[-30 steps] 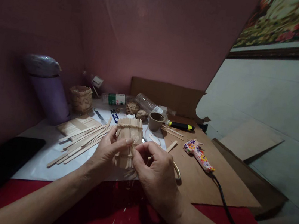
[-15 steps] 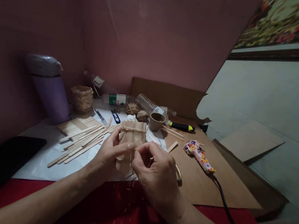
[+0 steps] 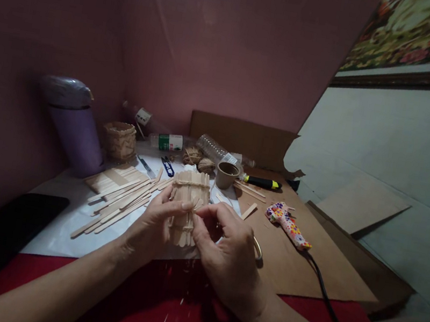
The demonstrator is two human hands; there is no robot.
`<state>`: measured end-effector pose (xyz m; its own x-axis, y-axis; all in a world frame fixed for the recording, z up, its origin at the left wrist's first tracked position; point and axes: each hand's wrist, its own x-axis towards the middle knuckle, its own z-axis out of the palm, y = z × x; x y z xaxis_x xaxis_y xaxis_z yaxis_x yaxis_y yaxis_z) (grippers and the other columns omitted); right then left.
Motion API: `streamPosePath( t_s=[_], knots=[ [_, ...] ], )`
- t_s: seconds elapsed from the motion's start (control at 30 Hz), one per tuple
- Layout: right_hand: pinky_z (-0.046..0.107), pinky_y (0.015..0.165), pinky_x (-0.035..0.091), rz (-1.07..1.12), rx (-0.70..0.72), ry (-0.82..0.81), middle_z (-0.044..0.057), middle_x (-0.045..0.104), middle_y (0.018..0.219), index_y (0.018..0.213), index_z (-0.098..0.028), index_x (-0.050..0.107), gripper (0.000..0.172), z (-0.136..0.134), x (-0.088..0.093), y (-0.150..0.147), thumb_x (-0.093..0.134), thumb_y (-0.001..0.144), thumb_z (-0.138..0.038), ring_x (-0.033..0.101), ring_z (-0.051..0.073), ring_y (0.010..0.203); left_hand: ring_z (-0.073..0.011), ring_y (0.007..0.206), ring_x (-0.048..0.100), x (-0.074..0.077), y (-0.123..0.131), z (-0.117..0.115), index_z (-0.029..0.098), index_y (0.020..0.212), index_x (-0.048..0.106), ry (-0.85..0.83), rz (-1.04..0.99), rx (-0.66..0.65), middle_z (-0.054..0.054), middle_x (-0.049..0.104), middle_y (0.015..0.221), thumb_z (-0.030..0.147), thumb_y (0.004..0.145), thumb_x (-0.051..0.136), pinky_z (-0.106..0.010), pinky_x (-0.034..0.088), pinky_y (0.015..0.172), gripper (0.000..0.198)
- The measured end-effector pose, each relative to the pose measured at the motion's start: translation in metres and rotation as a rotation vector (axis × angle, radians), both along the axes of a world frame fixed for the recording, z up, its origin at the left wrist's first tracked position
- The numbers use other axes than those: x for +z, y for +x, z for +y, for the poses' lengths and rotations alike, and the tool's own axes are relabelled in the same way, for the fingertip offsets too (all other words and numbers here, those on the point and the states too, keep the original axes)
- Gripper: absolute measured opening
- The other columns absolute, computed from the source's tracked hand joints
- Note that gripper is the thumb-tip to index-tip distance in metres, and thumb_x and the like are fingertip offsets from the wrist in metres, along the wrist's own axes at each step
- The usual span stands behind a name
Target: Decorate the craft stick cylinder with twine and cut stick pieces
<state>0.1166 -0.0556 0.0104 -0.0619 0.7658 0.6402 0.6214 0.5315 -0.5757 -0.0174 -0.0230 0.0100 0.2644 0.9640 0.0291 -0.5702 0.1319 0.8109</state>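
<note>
Spreading past the right hand (image 3: 228, 253), cardboard (image 3: 327, 274) faces loose sticks (image 3: 120, 208) beyond the left hand (image 3: 153, 221). Between them, the left grips a stick-clad piece (image 3: 185, 194); the right narrows at its edge, pinching what I cannot tell. Tipped slightly since half a second ago, it shows its lower twine band (image 3: 183, 228), seemingly the side being worked.

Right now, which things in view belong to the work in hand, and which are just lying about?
Probably in the work:
stick-covered piece, in the left hand, right hand at its edge
loose sticks, like those on it
twine balls, like its bands
perhaps the flower-patterned glue gun

Apparently just lying about:
purple tumbler
green-labelled bottle
flat black object
</note>
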Motion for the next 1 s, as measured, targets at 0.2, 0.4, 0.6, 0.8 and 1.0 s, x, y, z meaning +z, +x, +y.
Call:
streamPosePath(
  t_s=[0.2, 0.4, 0.6, 0.8, 1.0],
  knots=[
    [0.027, 0.059, 0.041, -0.065, -0.04, 0.032, 0.002, 0.066, 0.072, 0.075, -0.018, 0.062, 0.013, 0.0019, -0.0023, -0.0011, 0.057, 0.086, -0.015, 0.058, 0.014, 0.064, -0.02, 0.074, 0.067, -0.0005, 0.0009, -0.0004, 0.02, 0.108, 0.061, -0.038, 0.019, -0.001, -0.004, 0.07, 0.086, 0.017, 0.064, 0.077, -0.032, 0.053, 0.068, 0.047],
    [0.027, 0.06, 0.041, -0.139, -0.078, 0.083, 0.002, 0.066, 0.07, 0.075, -0.018, 0.062, 0.012, 0.0028, -0.0036, -0.0001, 0.056, 0.085, -0.012, 0.06, 0.014, 0.063, -0.0182, 0.073, 0.066, -0.0004, 0.0, -0.0017, 0.021, 0.109, 0.06, -0.042, -0.008, -0.026, -0.003, 0.07, 0.087, 0.015, 0.067, 0.073, -0.03, 0.053, 0.068, 0.044],
    [0.027, 0.06, 0.041, -0.129, -0.081, 0.098, 0.002, 0.067, 0.069, 0.074, -0.018, 0.062, 0.013, 0.0012, -0.0037, 0.0004, 0.055, 0.084, -0.012, 0.06, 0.014, 0.062, -0.0207, 0.079, 0.067, -0.0017, 0.0008, -0.0022, 0.021, 0.11, 0.06, -0.004, 0.034, 0.013, -0.004, 0.07, 0.091, 0.017, 0.065, 0.074, -0.031, 0.053, 0.069, 0.047],
    [0.027, 0.059, 0.04, -0.116, -0.068, 0.113, 0.002, 0.066, 0.068, 0.073, -0.017, 0.062, 0.013, 0.002, -0.0037, -0.0003, 0.056, 0.083, -0.012, 0.059, 0.014, 0.061, -0.0202, 0.082, 0.067, 0.0029, 0.0051, -0.0036, 0.02, 0.11, 0.059, -0.001, 0.075, 0.081, -0.003, 0.069, 0.094, 0.015, 0.061, 0.076, -0.03, 0.052, 0.074, 0.052],
    [0.027, 0.058, 0.039, -0.125, -0.071, 0.085, 0.001, 0.065, 0.067, 0.073, -0.017, 0.061, 0.013, 0.0003, -0.0021, 0.0, 0.056, 0.083, -0.012, 0.058, 0.013, 0.059, -0.0201, 0.079, 0.067, 0.0029, 0.006, -0.0039, 0.02, 0.109, 0.058, -0.016, 0.068, 0.067, -0.004, 0.07, 0.092, 0.015, 0.061, 0.075, -0.031, 0.053, 0.072, 0.051]
  ],
)
